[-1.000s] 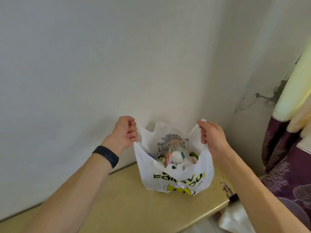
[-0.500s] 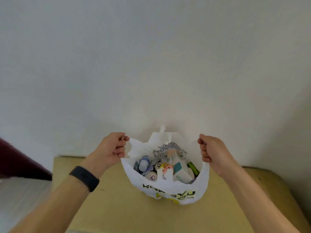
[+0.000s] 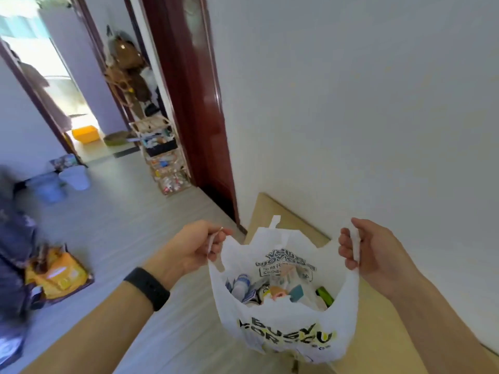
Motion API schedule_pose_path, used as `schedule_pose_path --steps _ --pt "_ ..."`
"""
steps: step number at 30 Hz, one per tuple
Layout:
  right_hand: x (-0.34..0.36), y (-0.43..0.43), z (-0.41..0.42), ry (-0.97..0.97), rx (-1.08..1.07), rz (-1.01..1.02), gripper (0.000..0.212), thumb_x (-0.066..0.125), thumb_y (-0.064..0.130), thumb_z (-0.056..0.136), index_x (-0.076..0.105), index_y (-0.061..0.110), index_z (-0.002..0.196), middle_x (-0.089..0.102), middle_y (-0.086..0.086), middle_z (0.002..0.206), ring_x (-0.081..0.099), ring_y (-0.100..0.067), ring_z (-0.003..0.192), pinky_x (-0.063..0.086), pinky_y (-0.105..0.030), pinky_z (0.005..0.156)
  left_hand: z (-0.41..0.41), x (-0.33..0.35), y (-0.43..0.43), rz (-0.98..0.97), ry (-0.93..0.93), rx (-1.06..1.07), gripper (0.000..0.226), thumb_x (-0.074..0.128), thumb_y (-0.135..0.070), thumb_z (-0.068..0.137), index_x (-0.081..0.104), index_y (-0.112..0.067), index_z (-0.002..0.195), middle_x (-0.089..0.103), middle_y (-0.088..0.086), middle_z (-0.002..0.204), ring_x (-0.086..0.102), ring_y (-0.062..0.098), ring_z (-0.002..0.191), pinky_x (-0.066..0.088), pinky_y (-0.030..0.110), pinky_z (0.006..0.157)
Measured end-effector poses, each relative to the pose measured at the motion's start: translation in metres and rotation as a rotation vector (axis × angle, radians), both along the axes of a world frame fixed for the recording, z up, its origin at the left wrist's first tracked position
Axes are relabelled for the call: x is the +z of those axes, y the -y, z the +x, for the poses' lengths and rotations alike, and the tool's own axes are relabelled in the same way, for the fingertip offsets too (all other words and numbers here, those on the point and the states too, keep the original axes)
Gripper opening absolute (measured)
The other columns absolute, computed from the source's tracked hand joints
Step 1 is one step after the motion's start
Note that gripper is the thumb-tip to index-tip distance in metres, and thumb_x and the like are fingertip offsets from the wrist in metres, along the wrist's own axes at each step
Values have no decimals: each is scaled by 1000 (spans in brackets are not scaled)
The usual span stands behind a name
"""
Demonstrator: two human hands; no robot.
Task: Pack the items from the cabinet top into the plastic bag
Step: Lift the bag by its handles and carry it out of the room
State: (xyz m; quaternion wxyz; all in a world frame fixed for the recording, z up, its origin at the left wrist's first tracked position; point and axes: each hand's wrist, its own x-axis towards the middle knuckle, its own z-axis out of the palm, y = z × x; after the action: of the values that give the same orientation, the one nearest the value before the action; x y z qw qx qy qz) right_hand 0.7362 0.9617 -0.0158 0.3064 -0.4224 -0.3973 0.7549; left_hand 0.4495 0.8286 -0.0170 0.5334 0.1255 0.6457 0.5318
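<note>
**Bag held open by both handles, packing looks done**

On the far left an orange packet (image 3: 58, 276) lies on the floor, well apart from the work. The left hand (image 3: 194, 247), with a black wristband (image 3: 147, 288) behind it, is clenched around the left handle (image 3: 213, 240), the strip pinched between thumb and curled fingers.

The bag (image 3: 286, 327) hangs between the two hands with its mouth spread wide, over the near corner of the cabinet top (image 3: 378, 333). I cannot tell whether its bottom rests there or hangs just clear. Inside are a small bottle (image 3: 240, 286), a green item (image 3: 325, 295) and other packets that are too jumbled to name. The part of the cabinet top in view has nothing loose on it, so the packing seems complete.

The right hand (image 3: 378, 255) grasps the right handle (image 3: 356, 244), fingers wrapped round the strip.

To finish well, I would bring the two handles together evenly so the load stays centred. Lift straight up rather than dragging the bag over the cabinet edge, since thin plastic could snag there. Keeping the bag level should stop the bottle tipping out of the wide mouth.
</note>
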Motion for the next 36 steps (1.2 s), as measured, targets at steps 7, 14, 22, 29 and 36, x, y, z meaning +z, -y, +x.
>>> schedule_pose_path --steps 7,14,22,29,36 --pt "-35 79 -205 104 214 -106 29 49 35 95 56 7 93 62 -1 66 46 -11 43 31 -23 37 -172 -44 137 -111 58 209 21 48 -19 100 64 -7 95 58 -5 53 49 10 39 33 22 43" --pt "-32 148 -359 149 348 -71 27 54 34 93 49 13 108 61 0 66 33 -9 40 23 -25 44 -293 -38 228 -81 37 395 30 59 -22 94 64 -2 116 65 -4 60 47 11 37 32 19 38" --pt "-2 174 -504 134 464 -12 25 56 40 93 52 16 101 64 -1 73 28 -9 42 20 -25 47 -408 -11 274 -35 8 531 28 59 -25 91 62 -5 111 68 -2 65 49 13 40 34 23 41" --pt "3 157 -630 116 482 49 30 59 43 91 55 17 106 65 -1 78 28 -8 44 19 -26 51 -519 -16 272 -23 63 531 29 58 -26 90 58 -6 111 66 -2 63 50 14 42 33 23 45" --pt "-8 113 -762 110 465 69 52 62 48 88 45 15 125 66 1 76 25 -9 47 20 -24 48 -651 -20 226 -42 108 483 40 59 -28 90 57 -4 122 71 -2 77 52 14 42 33 24 46"
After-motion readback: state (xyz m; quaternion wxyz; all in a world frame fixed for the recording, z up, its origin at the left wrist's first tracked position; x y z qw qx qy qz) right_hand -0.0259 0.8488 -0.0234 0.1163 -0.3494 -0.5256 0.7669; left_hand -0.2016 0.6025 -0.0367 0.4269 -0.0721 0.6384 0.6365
